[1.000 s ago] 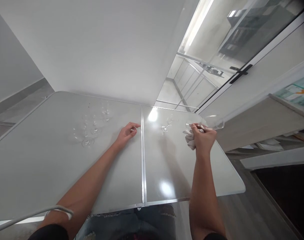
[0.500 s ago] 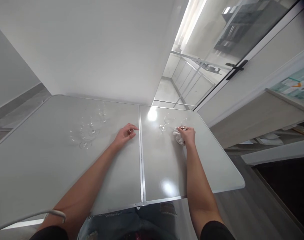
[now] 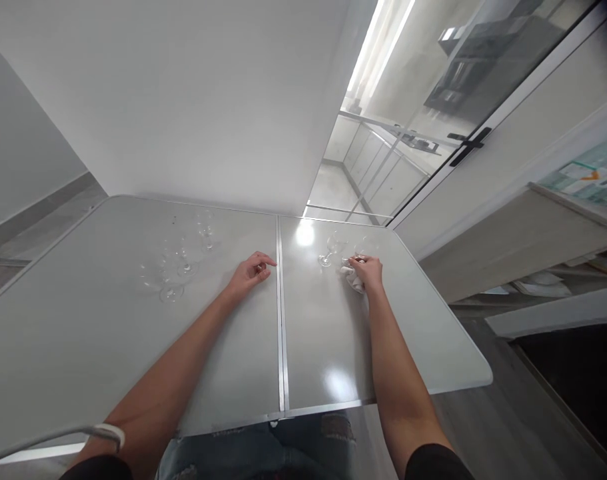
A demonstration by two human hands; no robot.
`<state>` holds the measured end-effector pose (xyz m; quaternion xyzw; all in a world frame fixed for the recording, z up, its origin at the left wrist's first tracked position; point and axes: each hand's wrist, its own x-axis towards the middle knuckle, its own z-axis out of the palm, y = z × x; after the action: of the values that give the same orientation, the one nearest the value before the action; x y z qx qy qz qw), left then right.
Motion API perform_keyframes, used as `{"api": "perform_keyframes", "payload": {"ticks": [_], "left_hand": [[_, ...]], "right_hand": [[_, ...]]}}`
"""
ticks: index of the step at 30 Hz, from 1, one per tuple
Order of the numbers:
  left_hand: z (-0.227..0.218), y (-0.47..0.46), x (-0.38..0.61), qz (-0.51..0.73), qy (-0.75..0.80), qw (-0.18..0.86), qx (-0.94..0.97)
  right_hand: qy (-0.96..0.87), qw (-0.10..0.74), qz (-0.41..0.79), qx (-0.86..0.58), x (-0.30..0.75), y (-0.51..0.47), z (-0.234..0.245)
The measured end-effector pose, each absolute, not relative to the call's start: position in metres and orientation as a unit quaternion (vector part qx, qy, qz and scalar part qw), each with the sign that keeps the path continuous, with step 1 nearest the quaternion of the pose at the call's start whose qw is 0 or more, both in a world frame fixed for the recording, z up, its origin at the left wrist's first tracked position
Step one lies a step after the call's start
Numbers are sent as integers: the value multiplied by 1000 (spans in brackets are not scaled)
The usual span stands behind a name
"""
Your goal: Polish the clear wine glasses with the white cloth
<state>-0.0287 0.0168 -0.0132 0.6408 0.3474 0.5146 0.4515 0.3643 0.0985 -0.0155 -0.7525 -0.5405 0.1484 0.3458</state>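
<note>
My right hand (image 3: 370, 270) is closed on a crumpled white cloth (image 3: 354, 280) over the right half of the table. Just left of it is a clear stemmed glass (image 3: 325, 260), its foot toward me. Behind the right hand, another clear glass (image 3: 367, 245) shows faintly, partly hidden by the fingers. My left hand (image 3: 250, 273) rests near the table's centre seam with fingers loosely curved and thumb apart, holding nothing. Farther left, several clear stemmed glasses, among them a near glass (image 3: 172, 292) and a far glass (image 3: 206, 235), are grouped on the tabletop.
The pale table (image 3: 233, 360) has a metal seam (image 3: 282, 320) down its middle. A white wall (image 3: 208, 100) rises behind it. To the right are a glass-paned door with a black handle (image 3: 472, 145) and a wooden shelf (image 3: 513, 233). A pale cable (image 3: 58, 437) crosses at lower left.
My right hand, with the cloth, has shifted slightly left toward the nearby glass. The left hand keeps its place and pose. The whole view has tilted a little.
</note>
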Motion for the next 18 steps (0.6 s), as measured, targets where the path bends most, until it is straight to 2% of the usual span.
{"api": "perform_keyframes", "payload": {"ticks": [11,15,18], "left_hand": [[-23,22,-28,523,346,446,638],[-22,20,-25,522,354,429,647],[-21,21,-23,514,372,420,649]], "right_hand": [[-539,315,160,-765,359,83,-5],[-515,250,82,-816,358,45,7],[-520,335,-37,-785,329,14,24]]}}
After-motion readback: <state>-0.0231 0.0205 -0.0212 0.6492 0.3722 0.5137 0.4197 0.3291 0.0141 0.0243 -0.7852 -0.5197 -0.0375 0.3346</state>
